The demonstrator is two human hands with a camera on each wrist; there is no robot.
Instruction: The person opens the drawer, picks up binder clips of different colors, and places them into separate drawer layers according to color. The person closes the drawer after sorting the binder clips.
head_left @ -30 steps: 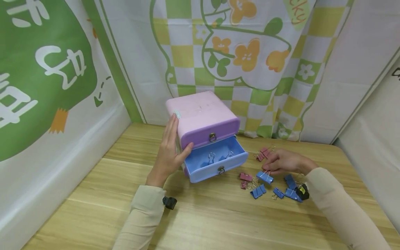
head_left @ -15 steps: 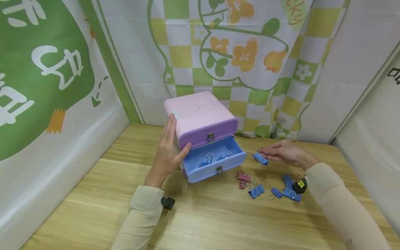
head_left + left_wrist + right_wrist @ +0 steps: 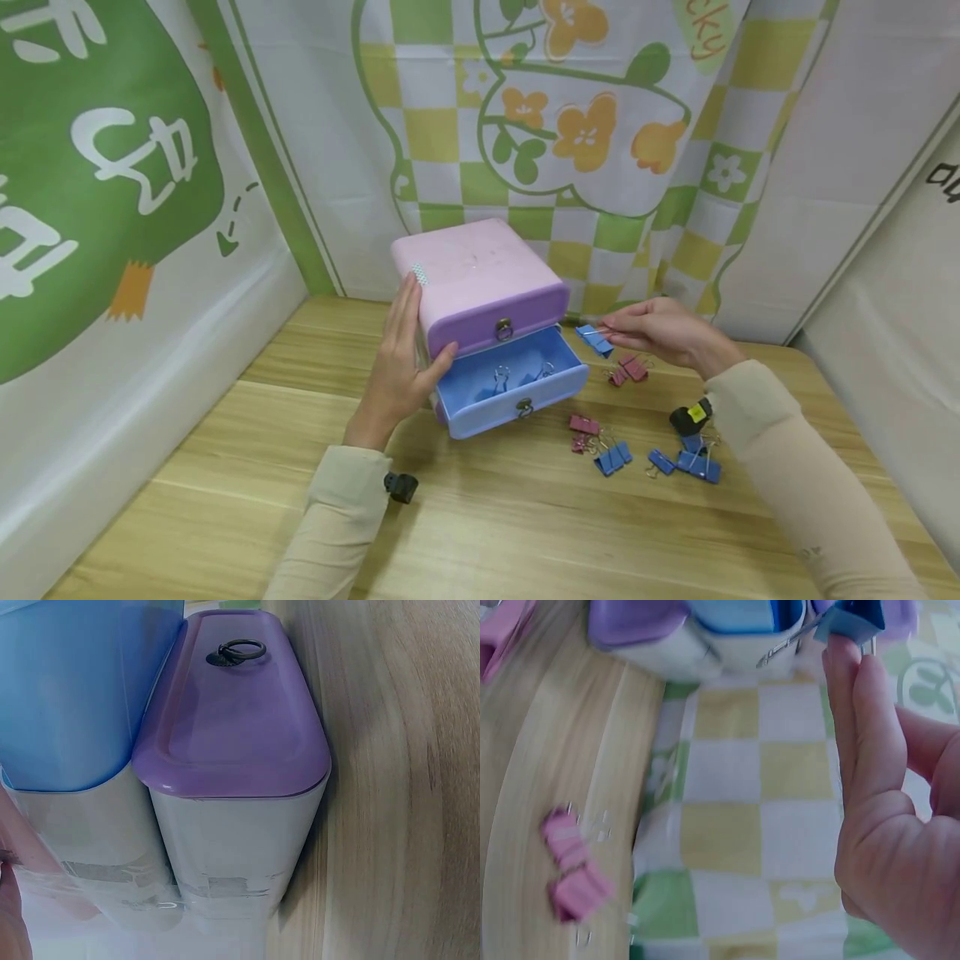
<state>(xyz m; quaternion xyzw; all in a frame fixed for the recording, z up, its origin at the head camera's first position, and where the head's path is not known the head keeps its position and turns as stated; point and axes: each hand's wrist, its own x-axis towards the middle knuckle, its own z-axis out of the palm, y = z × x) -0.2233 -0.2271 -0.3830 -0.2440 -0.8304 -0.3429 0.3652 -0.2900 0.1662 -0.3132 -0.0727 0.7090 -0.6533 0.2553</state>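
My right hand (image 3: pixel 671 333) pinches a blue binder clip (image 3: pixel 595 340) by its wire handles. The clip is in the air, just right of the drawer unit. My left hand (image 3: pixel 397 371) rests along the left side of the pink-topped drawer unit (image 3: pixel 480 262), its fingers straight and the thumb at the front corner. A blue drawer (image 3: pixel 517 406) stands pulled out below the purple one, with blue binder clips (image 3: pixel 501 382) inside. In the right wrist view the held blue clip (image 3: pixel 853 621) is at the fingertips, in front of the drawers.
Pink binder clips (image 3: pixel 633 367) lie right of the drawer unit, and more pink clips (image 3: pixel 583 425) lie nearer. Several blue clips (image 3: pixel 697 465) are scattered on the wooden table (image 3: pixel 525 533). Behind hangs a checked curtain (image 3: pixel 480 133). A purple bottom drawer (image 3: pixel 240 712) is closed.
My right hand has lifted the blue binder clip from the pile and carried it away from me and leftward, towards the drawer unit. My left hand keeps its place on the unit.
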